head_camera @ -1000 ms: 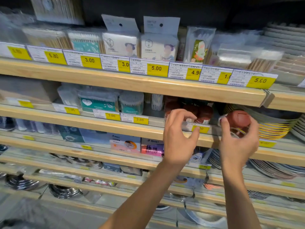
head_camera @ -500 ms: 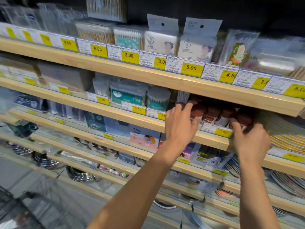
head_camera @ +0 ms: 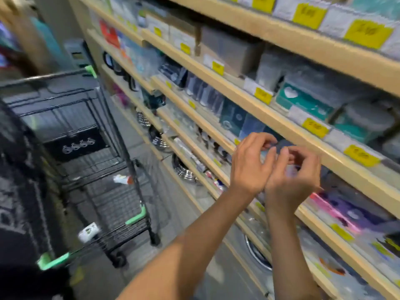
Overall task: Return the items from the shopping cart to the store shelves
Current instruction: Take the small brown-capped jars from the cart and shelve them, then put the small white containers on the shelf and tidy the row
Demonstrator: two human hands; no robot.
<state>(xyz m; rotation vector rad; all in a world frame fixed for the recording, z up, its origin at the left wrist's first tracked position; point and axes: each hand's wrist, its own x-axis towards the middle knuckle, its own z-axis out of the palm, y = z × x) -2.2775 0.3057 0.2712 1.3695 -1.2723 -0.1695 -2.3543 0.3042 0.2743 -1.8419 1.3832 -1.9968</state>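
Note:
The black wire shopping cart (head_camera: 65, 76) with green corner guards stands at the left, beside the wooden store shelves (head_camera: 279, 124). A small white and red item (head_camera: 122, 179) lies in its basket. A white packet (head_camera: 88, 231) sits near its lower front rim. My left hand (head_camera: 249, 167) and my right hand (head_camera: 292, 180) hover close together in front of a middle shelf edge, fingers loosely curled, with nothing visible in either. The frame is blurred by motion.
The shelves run from upper left to lower right, packed with boxes, packets and yellow price tags (head_camera: 315, 127). Metal strainers (head_camera: 184, 169) hang low on the rack. A dark patterned fabric (head_camera: 15, 191) fills the left edge. Grey floor shows between cart and shelves.
The view has swung left and down, bringing the cart into sight. Both hands have drawn back from the brown-capped jars on the shelf and my right hand no longer holds one.

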